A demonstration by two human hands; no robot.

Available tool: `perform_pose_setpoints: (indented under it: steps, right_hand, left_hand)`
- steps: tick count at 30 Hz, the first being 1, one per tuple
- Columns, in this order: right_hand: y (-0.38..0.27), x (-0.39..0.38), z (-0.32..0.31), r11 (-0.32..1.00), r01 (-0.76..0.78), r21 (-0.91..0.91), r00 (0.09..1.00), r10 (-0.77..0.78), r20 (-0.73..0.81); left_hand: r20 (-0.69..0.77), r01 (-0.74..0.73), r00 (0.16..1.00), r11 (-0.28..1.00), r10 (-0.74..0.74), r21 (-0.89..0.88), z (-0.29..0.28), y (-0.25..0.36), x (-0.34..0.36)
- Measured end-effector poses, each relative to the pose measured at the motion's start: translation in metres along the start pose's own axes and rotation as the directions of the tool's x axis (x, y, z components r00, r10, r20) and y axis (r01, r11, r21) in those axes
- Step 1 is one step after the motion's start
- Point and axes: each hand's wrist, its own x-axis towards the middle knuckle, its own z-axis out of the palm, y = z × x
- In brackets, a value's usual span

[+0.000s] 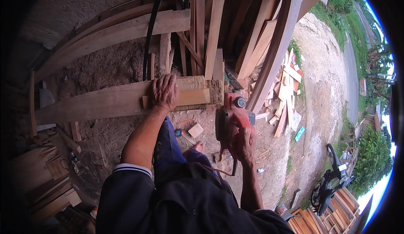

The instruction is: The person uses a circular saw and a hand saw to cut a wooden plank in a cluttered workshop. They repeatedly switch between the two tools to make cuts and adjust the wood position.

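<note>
dark top (189,204), nearest lens; striped cuff (132,169) at l. elbow. blue trousers (165,147) below, plus bare foot (198,146) on dirt.

hands: apart, one item each.

l. hand (165,93): rests over short wood strip (193,97), atop thick board (97,101) lying crosswise. fingers side by side; gripping or only pressing, can't tell.

r. hand (245,144): wrapped firmly round red power tool (232,118), just r. of board's end. black knob (240,102) on top, dark cord (234,166) hanging below. tool-to-board contact: can't tell.

ground, nr foot: small wood block (195,130); round blue item (178,132), kind unclear; thin orange stick (185,121).

far side: long plank (126,34) at l., curved black strip (155,23), leaning timbers (214,27).

r. side: offcut heap (286,82), blue packet (299,134), motorcycle (328,187) nr stacked lumber (343,204). beyond: grey road (350,78) & greenery (370,158).

lower l.: assorted boards (31,166), partly in shadow.
</note>
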Motion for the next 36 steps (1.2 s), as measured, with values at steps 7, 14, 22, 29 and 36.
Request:
perform_pose_setpoints:
  steps: [7, 14, 22, 29, 36]
  right_hand:
    - [0.013, 0.006, 0.026, 0.999, 0.027, -0.036, 0.998, -0.025, 0.05]
    - [0.015, 0.002, 0.052, 0.997, 0.029, -0.077, 0.997, -0.023, 0.078]
    - [-0.018, 0.058, 0.065, 0.996, 0.048, -0.073, 0.996, -0.042, 0.074]
    - [-0.025, 0.08, 0.063, 0.991, 0.082, -0.103, 0.992, -0.072, 0.099]
    - [-0.001, 0.023, 0.053, 0.993, 0.079, -0.082, 0.997, -0.078, 0.018]
  left_hand:
    - [-0.03, -0.022, 0.999, 1.0, 0.021, -0.015, -0.001, 0.001, 0.0]
    - [-0.034, -0.024, 0.999, 1.0, 0.024, -0.011, 0.001, -0.001, 0.0]
    - [-0.022, -0.013, 1.0, 1.0, 0.013, -0.014, 0.001, -0.001, 0.001]
    - [-0.005, -0.006, 1.0, 1.0, 0.006, -0.026, -0.001, 0.0, 0.001]
    - [-0.034, -0.014, 0.999, 1.0, 0.013, -0.024, 0.005, -0.002, -0.001]
